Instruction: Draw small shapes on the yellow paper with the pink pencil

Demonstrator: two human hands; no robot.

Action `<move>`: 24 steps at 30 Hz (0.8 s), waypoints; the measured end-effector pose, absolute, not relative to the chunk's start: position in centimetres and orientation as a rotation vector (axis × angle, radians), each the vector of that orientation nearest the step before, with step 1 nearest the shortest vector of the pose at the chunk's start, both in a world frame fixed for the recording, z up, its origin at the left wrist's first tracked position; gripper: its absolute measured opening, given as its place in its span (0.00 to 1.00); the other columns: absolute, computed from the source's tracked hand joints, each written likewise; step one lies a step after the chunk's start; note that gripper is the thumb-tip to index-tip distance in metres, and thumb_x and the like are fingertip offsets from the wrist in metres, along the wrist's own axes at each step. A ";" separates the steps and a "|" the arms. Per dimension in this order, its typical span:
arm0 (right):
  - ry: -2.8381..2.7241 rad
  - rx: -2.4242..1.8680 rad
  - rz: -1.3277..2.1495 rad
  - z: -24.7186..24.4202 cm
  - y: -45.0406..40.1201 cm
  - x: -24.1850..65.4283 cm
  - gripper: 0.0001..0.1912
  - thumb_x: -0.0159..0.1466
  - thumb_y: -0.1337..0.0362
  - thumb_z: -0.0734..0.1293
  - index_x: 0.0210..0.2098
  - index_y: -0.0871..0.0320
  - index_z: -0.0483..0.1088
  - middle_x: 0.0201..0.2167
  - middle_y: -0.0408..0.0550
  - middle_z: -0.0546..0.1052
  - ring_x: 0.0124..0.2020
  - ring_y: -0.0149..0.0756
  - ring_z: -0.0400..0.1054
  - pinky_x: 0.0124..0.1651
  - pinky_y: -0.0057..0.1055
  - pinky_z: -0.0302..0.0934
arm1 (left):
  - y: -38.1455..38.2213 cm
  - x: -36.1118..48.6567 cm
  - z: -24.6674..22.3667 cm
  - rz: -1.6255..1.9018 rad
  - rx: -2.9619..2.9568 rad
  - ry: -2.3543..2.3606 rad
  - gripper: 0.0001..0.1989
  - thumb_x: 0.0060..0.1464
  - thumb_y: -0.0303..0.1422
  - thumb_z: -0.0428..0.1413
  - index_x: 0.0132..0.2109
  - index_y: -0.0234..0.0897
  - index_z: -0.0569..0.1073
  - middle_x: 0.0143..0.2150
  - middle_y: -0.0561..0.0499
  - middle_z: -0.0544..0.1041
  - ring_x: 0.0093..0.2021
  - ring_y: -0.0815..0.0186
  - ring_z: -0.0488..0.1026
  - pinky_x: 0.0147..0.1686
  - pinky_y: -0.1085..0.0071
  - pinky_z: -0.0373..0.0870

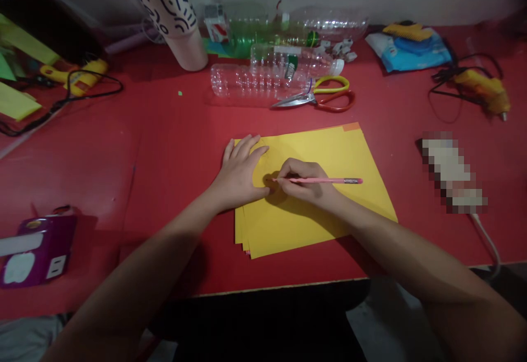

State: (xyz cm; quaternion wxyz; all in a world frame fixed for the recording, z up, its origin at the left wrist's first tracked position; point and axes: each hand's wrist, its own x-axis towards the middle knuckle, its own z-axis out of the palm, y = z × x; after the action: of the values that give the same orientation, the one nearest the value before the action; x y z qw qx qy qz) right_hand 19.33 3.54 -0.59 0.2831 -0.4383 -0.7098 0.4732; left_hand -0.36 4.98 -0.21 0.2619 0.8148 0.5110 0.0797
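Note:
A stack of yellow paper sheets [296, 235] lies on the red table, with a bit of orange showing at its top right corner. My left hand [241, 175] rests flat on the left side of the stack, fingers spread. Held in my right hand [307, 181] is a pink pencil [329, 181], its eraser end toward the right. The pencil's tip points at the sheet, just right of my left thumb; whether it touches the paper I cannot tell. Faint marks near my left fingers are too dim to make out.
Behind the paper lie scissors [317, 97] with yellow and red handles and several clear plastic bottles [255, 81]. A tall white tumbler [185, 49] stands back left. Yellow glue guns [483, 93] with cords lie at both sides. A purple box [45, 246] sits front left.

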 end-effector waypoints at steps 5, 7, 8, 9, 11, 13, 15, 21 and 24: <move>-1.911 -1.179 1.267 -0.6 3.5 19.2 0.07 0.60 0.61 0.64 0.28 0.56 0.64 0.22 0.40 0.69 0.23 0.27 0.59 0.27 0.28 0.52 | 5.0 -0.3 -0.1 0.211 2.217 1.386 0.38 0.46 0.43 0.61 0.63 0.35 0.63 0.72 0.35 0.54 0.74 0.44 0.44 0.71 0.43 0.32; -1.914 -1.161 1.272 -0.7 3.5 19.2 0.07 0.60 0.60 0.63 0.29 0.56 0.65 0.23 0.41 0.70 0.23 0.28 0.60 0.27 0.28 0.52 | 4.9 -0.4 -0.2 0.221 2.218 1.387 0.38 0.46 0.42 0.61 0.63 0.36 0.63 0.72 0.36 0.54 0.74 0.44 0.45 0.71 0.43 0.32; -1.913 -1.152 1.273 -0.7 3.5 19.2 0.07 0.61 0.60 0.63 0.29 0.56 0.64 0.23 0.41 0.70 0.24 0.28 0.60 0.28 0.28 0.53 | 4.9 -0.4 -0.3 0.230 2.219 1.384 0.37 0.46 0.42 0.61 0.63 0.36 0.63 0.72 0.36 0.54 0.74 0.45 0.45 0.71 0.43 0.32; -1.914 -1.147 1.276 -0.8 3.5 19.2 0.07 0.61 0.60 0.64 0.29 0.56 0.64 0.23 0.41 0.71 0.24 0.28 0.61 0.28 0.28 0.53 | 4.9 -0.4 -0.3 0.241 2.218 1.381 0.37 0.46 0.42 0.60 0.63 0.37 0.63 0.72 0.37 0.54 0.74 0.45 0.44 0.71 0.43 0.32; -1.920 -1.151 1.273 -0.8 3.5 19.2 0.08 0.61 0.59 0.64 0.29 0.56 0.65 0.23 0.41 0.71 0.24 0.28 0.61 0.28 0.28 0.53 | 4.9 -0.4 -0.4 0.251 2.215 1.375 0.37 0.45 0.41 0.61 0.63 0.38 0.62 0.73 0.38 0.54 0.74 0.44 0.44 0.71 0.43 0.32; -1.929 -1.157 1.270 -0.9 3.5 19.3 0.08 0.61 0.59 0.64 0.30 0.56 0.65 0.24 0.41 0.72 0.24 0.28 0.61 0.28 0.28 0.54 | 4.9 -0.5 -0.4 0.251 2.214 1.375 0.38 0.45 0.41 0.61 0.63 0.37 0.63 0.72 0.38 0.54 0.74 0.44 0.44 0.70 0.43 0.32; -1.932 -1.161 1.263 -0.8 3.5 19.3 0.08 0.62 0.59 0.64 0.30 0.56 0.65 0.24 0.42 0.72 0.24 0.29 0.62 0.28 0.28 0.54 | 5.0 -0.4 -0.4 0.247 2.221 1.380 0.38 0.45 0.41 0.61 0.63 0.37 0.63 0.72 0.37 0.54 0.73 0.44 0.45 0.70 0.43 0.32; -1.910 -1.158 1.245 -0.7 3.4 19.2 0.06 0.61 0.62 0.63 0.29 0.56 0.64 0.23 0.41 0.70 0.23 0.28 0.61 0.28 0.28 0.53 | 5.0 -0.4 -0.2 0.195 2.234 1.387 0.39 0.46 0.42 0.60 0.64 0.32 0.62 0.72 0.33 0.53 0.74 0.45 0.44 0.71 0.43 0.32; -1.896 -1.161 1.234 -0.6 3.4 19.2 0.06 0.60 0.62 0.63 0.28 0.55 0.64 0.22 0.40 0.70 0.23 0.27 0.59 0.27 0.27 0.52 | 4.9 -0.4 -0.3 0.218 2.228 1.383 0.38 0.46 0.42 0.60 0.63 0.36 0.63 0.72 0.36 0.54 0.74 0.45 0.45 0.71 0.43 0.33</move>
State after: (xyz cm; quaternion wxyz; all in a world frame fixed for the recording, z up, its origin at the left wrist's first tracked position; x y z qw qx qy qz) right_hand 19.22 3.42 -0.62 0.2949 -0.4361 -0.7125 0.4638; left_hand -0.44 4.93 -0.26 0.2523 0.8192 0.5087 0.0802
